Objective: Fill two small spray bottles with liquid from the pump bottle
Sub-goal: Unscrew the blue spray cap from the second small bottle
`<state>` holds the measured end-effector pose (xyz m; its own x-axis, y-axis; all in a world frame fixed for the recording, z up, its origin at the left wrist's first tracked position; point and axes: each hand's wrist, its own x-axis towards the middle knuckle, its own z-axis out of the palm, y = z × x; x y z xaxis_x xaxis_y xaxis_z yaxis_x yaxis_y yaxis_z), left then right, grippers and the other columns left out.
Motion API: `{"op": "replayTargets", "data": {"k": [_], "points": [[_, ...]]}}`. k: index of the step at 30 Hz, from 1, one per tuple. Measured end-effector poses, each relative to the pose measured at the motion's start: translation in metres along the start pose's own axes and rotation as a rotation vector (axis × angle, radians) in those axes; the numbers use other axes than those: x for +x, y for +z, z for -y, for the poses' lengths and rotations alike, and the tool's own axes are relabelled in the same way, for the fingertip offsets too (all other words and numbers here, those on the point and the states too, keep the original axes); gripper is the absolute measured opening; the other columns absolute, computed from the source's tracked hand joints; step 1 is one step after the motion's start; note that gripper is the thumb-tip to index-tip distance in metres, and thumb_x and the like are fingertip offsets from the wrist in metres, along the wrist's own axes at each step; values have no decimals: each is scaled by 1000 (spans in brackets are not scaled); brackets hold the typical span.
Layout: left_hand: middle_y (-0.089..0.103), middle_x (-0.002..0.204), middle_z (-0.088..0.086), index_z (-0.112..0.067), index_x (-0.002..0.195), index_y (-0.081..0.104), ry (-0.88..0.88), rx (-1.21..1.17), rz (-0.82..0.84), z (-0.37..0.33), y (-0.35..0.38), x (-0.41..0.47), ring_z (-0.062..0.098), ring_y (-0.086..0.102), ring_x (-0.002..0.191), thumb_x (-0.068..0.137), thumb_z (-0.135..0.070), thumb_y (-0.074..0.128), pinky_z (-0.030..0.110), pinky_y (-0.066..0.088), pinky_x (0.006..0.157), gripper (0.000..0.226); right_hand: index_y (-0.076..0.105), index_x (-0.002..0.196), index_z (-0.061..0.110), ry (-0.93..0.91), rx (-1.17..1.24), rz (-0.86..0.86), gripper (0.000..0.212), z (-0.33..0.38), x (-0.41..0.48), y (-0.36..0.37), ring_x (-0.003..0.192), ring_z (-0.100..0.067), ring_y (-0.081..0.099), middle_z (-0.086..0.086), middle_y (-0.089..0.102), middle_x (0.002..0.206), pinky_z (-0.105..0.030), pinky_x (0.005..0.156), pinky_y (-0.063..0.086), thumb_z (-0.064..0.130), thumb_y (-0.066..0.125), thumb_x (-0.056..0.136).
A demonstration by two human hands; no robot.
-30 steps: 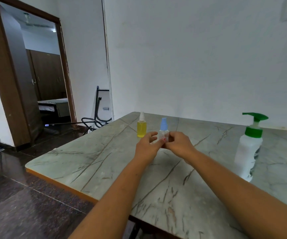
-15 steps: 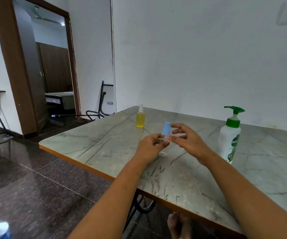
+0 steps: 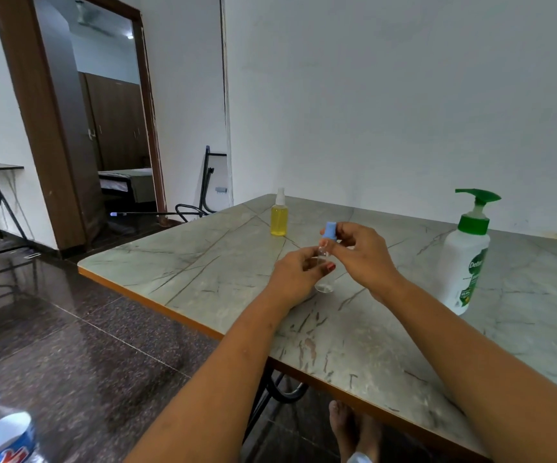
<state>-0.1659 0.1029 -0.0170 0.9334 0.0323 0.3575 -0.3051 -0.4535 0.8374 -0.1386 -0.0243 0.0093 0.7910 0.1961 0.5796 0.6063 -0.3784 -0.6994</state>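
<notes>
A blue-capped plastic water bottle with a blue and white label (image 3: 1, 432) is lying at the 7 o'clock corner, over the dark polished stone floor (image 3: 69, 345). At 10 o'clock a dark brown wooden doorway (image 3: 53, 128) is opening onto another room. A grey-green marble tabletop with an orange edge (image 3: 203, 262) is filling the right half of the view. Toward 12 o'clock on it, a small spray bottle of yellow liquid with a white nozzle (image 3: 279, 213) is standing upright, well apart from the hands. Near the centre, the left hand (image 3: 298, 274) is closing its fingers around the body of a small clear spray bottle (image 3: 323, 279), whose base is sitting just above or on the marble; which one cannot be told. The right hand (image 3: 360, 253) is pinching that bottle's pale blue cap (image 3: 329, 229) between thumb and fingertips, at the bottle's neck. At 3 o'clock a white pump bottle with a green pump head and green label (image 3: 467, 259) is standing upright on the table, beside the right forearm.
</notes>
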Motion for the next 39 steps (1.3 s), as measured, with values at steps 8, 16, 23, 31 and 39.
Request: {"op": "replayTargets", "data": {"k": [8,16,23,31,39], "points": [[65,118,3,-15,130,54,-21,-27,2,3,1,1,13,59,111,90,-28,60,21,42,93,42,45,128,22,65,162,171,31,-2,-3,-6,107,-8,59,0,63,119,-10,81,43,14,47,99],[64,118,2,-16,129,55,-14,-2,-3,3,2,1,12,59,111,89,-30,61,24,44,97,42,43,129,27,84,199,142,33,2,-9,-4,100,-6,56,0,55,122,-11,73,42,14,43,98],[62,123,4,-20,129,54,26,27,11,0,2,-1,14,56,115,92,-28,58,27,44,98,39,58,121,16,6,-28,-14,35,1,-7,3,84,-2,48,2,54,110,-8,70,37,30,63,89],[65,118,4,-15,129,55,-17,-22,4,1,2,-1,14,59,111,91,-25,60,27,45,99,40,51,128,19,112,265,150,33,-2,-3,-6,108,-8,58,-2,61,122,-9,81,45,7,45,98],[62,123,1,-18,130,52,-3,31,12,2,3,-1,12,56,114,92,-30,58,23,41,94,41,57,119,28,64,148,61,30,-7,-3,-5,102,-12,57,5,60,116,-25,89,46,34,60,91]]}}
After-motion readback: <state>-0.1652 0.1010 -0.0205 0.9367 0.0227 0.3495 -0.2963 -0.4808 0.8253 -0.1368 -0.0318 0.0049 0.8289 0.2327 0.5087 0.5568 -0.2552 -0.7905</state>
